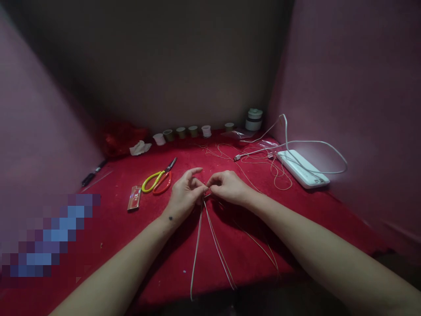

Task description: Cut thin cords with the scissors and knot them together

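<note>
Both left hand and right hand, nearly closed, pinch thin cords to the right of the scissors, where a slackened hold could let them slip and tangle

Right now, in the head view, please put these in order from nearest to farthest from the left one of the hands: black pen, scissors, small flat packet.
From the left hand:
1. Scissors: just to its left.
2. Small flat packet: left of the scissors' handles.
3. Black pen: far left, near the table's edge.
</note>
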The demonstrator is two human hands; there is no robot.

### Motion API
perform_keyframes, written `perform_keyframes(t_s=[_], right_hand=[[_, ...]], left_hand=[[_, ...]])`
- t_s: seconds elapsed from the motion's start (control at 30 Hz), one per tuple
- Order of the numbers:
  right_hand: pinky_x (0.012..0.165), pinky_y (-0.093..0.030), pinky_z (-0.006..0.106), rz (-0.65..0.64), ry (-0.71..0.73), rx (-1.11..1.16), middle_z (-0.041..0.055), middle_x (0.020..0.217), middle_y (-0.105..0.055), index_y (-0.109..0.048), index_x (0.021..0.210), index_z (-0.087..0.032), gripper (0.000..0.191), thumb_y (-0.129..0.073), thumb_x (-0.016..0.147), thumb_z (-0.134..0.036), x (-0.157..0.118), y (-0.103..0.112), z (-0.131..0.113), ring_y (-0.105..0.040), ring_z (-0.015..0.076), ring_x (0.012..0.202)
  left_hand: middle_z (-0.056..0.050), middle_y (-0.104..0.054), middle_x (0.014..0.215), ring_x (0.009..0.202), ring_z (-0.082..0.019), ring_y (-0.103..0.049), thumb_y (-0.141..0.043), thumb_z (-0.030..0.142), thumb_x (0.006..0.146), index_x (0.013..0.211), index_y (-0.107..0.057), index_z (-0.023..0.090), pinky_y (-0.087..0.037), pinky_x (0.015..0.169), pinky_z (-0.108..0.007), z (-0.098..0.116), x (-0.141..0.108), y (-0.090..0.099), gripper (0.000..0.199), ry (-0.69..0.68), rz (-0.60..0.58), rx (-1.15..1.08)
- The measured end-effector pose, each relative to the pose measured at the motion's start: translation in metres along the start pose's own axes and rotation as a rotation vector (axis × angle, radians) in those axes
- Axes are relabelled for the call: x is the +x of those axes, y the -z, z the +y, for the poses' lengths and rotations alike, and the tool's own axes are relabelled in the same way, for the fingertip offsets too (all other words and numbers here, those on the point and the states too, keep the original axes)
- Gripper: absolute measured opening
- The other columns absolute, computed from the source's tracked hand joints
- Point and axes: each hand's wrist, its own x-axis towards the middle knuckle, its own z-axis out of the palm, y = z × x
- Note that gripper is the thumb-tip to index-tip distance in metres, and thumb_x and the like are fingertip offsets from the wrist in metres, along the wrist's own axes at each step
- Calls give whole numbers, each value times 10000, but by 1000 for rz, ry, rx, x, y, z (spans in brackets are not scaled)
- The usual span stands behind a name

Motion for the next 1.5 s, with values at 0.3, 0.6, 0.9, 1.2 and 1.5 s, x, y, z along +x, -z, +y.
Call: perform_keyframes(t_s=[0.3,0.6,0.9,1.2,1.5], right_hand=[[591,-337,228,83,96,-328,51,784,-628,-654,776,-173,147,-535,738,-252,-6,-9,2,-538,138,686],[569,-339,216,-80,21,-265,35,688,-628,-650,733,-161,135,-520,698,-172,-2,-2,3,-535,125,631],[494,-384,190,29,-107,386,18,739,-580,-579,933,-120,254,-528,686,-92,2,-5,-2,-484,64,521],[333,-278,151,-181,-268,607,-55,491,-487,-512,911,-142,187,-551,738,-81,0,-8,5,-419,52,359],[360,-311,159,-56,-233,286,-64,441,-467,-537,794,-127,103,-548,710,-68,4,-14,2,-437,62,362]], left_hand=[[66,-529,517,341,-55,-429,-633,169,662,1100,-457,121,-307,344,-148,5,-1,0,475,64,-14,4],[59,-530,555,349,-58,-438,-615,149,679,1111,-441,129,-312,326,-146,2,-1,1,466,61,-27,-17],[62,-517,557,373,-65,-445,-600,151,696,1127,-443,140,-359,353,-163,-3,0,0,459,7,-40,-6],[51,-532,585,399,-61,-454,-593,163,704,1132,-451,149,-365,380,-162,-7,0,1,451,-30,-21,65],[50,-542,569,392,-74,-470,-583,141,684,1113,-453,143,-379,374,-172,-8,1,-2,449,-10,-12,46]])
